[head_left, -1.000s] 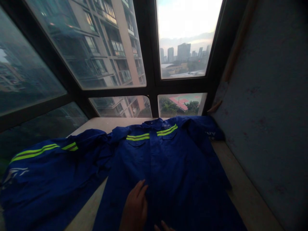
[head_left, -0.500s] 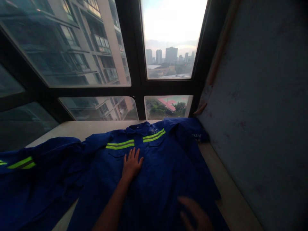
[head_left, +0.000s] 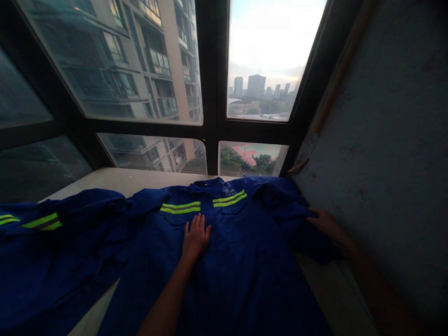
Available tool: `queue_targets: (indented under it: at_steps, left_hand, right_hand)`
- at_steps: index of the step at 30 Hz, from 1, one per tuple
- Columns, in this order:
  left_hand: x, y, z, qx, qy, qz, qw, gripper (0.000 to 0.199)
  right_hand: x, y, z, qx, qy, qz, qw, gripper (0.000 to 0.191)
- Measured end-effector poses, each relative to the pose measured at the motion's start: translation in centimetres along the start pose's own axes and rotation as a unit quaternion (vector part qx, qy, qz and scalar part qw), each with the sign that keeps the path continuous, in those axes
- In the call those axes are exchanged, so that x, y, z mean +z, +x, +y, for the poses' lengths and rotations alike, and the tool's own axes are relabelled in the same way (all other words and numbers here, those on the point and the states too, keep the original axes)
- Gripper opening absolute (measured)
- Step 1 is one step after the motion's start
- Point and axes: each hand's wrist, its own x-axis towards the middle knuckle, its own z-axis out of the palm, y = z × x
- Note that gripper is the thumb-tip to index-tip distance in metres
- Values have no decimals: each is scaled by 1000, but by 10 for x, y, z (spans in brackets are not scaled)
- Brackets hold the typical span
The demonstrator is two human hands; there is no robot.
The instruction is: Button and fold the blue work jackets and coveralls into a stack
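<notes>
A blue work jacket (head_left: pixel 224 252) with yellow-green reflective strips across the chest lies spread on the pale sill, its collar toward the window. My left hand (head_left: pixel 196 237) rests flat on its chest below the left strip, fingers stretched out. At the right, beside the wall, my right hand (head_left: pixel 324 221) grips the jacket's sleeve (head_left: pixel 297 217), its fingertips partly lost in the dark cloth. The sleeve's lower end hangs to the right, beneath that hand.
Another blue garment (head_left: pixel 70 252) with similar strips lies on the left, touching the jacket's left sleeve. Dark window frames (head_left: pixel 213 126) rise behind the sill (head_left: pixel 115 177). A patterned wall (head_left: pixel 385 163) borders the right side, close to my right arm.
My right hand has moved from the lower front up and right to the sleeve, which is pulled outward toward the wall. My left hand stays on the chest. The view has shifted slightly.
</notes>
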Motion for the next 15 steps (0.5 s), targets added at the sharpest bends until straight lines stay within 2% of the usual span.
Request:
queue_targets:
  at_steps: [1,2,4,7,9,11,13,15]
  left_hand:
    - [0,0,-1,-3,-15,12,1000,51]
    - [1,0,-2,-5,-28,22,999,49]
    - [1,1,-5,-5,-41,35,999,48]
    - [-2,3,-8,-5,-57,55,997,45]
    - [-8,4,-9,-13,-72,76,994,44]
    - [-17,0,-7,-23,-85,102,991,45]
    - [-27,-11,2,-31,-144,115,982,43]
    - [-34,-31,16,-49,-257,68,963,40]
  right_hand:
    - [-17,10,-17,-46,-78,47,995,35]
    - [-33,19,-37,-93,-164,101,977,37]
    - [-58,28,-83,-140,-229,170,948,43]
    - [-68,10,-162,-277,-364,256,852,40]
    - [-56,-28,-207,-354,-421,235,801,38]
    - [-29,-80,-230,-393,-454,188,777,36]
    - [11,-135,-223,-416,-460,108,777,38]
    - [59,-183,-188,-433,-442,12,785,40]
